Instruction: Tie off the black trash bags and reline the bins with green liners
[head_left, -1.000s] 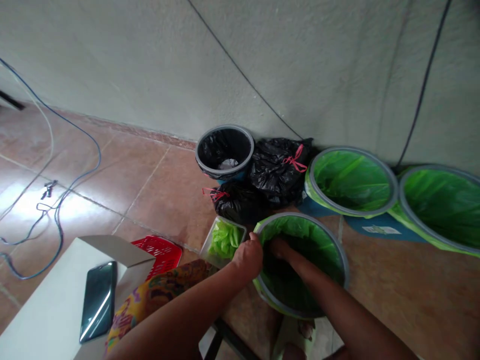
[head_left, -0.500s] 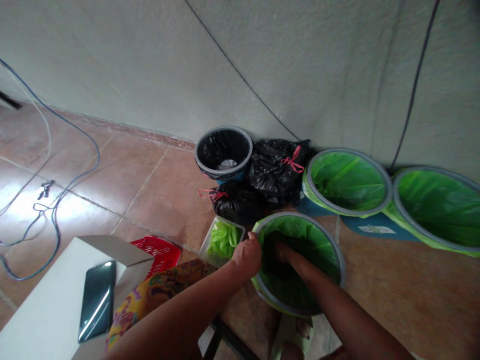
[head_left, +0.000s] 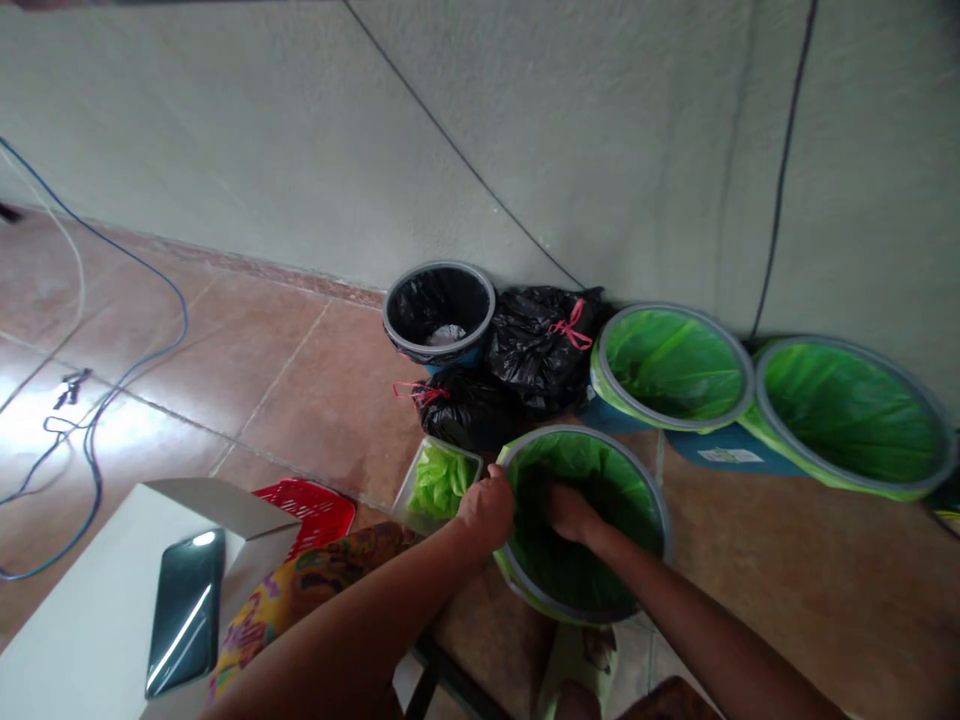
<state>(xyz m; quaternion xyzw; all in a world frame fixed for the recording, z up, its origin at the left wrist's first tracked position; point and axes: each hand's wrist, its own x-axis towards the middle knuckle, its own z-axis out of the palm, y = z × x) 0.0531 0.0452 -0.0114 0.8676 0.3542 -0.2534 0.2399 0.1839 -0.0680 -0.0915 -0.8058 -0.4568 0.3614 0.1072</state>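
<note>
A round trash bin (head_left: 664,505) with a grey rim stands in front of me, lined with a green plastic bag (head_left: 630,480). My left hand (head_left: 487,508) is closed around the left side of its rim, pinching rim and liner together. Inside the bin, my right hand (head_left: 571,512) reaches down against the liner; its fingers are lost in shadow. Just left of the bin, a clear plastic tub (head_left: 405,500) holds folded green bags (head_left: 441,480).
Two green-lined bins (head_left: 675,420) (head_left: 862,475) stand by the wall. Tied black bags (head_left: 544,350) sit beside a black-lined bin (head_left: 439,350). A phone (head_left: 185,610) lies on a white box (head_left: 90,590), near a red basket (head_left: 322,512). Blue cable (head_left: 180,310) crosses the tiled floor.
My right hand has risen slightly inside the bin, showing more of its back. My left hand keeps its hold on the rim. The view has shifted a little to the right.
</note>
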